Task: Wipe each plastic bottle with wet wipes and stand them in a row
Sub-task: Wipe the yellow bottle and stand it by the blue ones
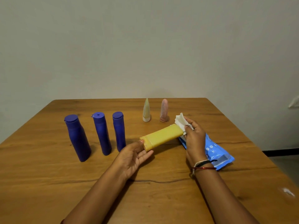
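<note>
A yellow bottle (163, 136) is held lying sideways above the table. My left hand (135, 156) grips its cap end. My right hand (193, 138) presses a white wet wipe (180, 121) around its far end. Three blue bottles stand upright in a row at the left: one (77, 138), a second (102, 134), a third (119, 131). Farther back, a pale green-white tube (146, 110) and a pink tube (164, 110) stand on their caps.
The blue wet-wipe pack (216, 151) lies on the wooden table (48, 183) under and right of my right hand. A plain wall rises behind the table's far edge. Floor shows past the right edge.
</note>
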A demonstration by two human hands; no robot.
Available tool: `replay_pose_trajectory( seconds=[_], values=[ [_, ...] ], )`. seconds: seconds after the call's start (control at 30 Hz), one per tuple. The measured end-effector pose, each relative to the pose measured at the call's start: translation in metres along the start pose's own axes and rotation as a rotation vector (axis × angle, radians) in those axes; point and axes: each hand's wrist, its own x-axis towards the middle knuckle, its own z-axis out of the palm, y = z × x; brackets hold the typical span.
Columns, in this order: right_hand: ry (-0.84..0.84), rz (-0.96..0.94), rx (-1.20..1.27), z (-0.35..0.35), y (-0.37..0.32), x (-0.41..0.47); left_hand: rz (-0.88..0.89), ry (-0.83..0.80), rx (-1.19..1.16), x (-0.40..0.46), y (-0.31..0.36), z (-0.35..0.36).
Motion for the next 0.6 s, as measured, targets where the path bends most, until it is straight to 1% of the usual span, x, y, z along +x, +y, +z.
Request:
replay_pose_trajectory(
  seconds=[0.1, 0.17, 0.3, 0.47, 0.53, 0.6],
  values=[
    [0.000, -0.009, -0.033, -0.001, 0.001, 0.002, 0.009, -0.007, 0.076, 0.002, 0.000, -0.001],
    [0.002, -0.049, -0.072, -0.002, 0.002, 0.002, 0.061, 0.015, 0.104, 0.003, -0.001, 0.000],
    [0.011, -0.261, -0.232, -0.001, 0.002, -0.003, 0.150, 0.022, 0.094, 0.005, -0.003, 0.003],
    [0.021, -0.596, -0.495, -0.005, 0.006, -0.008, 0.128, -0.074, -0.019, 0.003, -0.006, 0.004],
    [0.015, -0.663, -0.545, -0.007, 0.006, -0.009, 0.121, -0.092, -0.052, 0.002, -0.007, 0.005],
    [-0.028, -0.677, -0.561, -0.005, 0.008, -0.012, 0.118, -0.101, -0.079, 0.004, -0.007, 0.005]
  ],
)
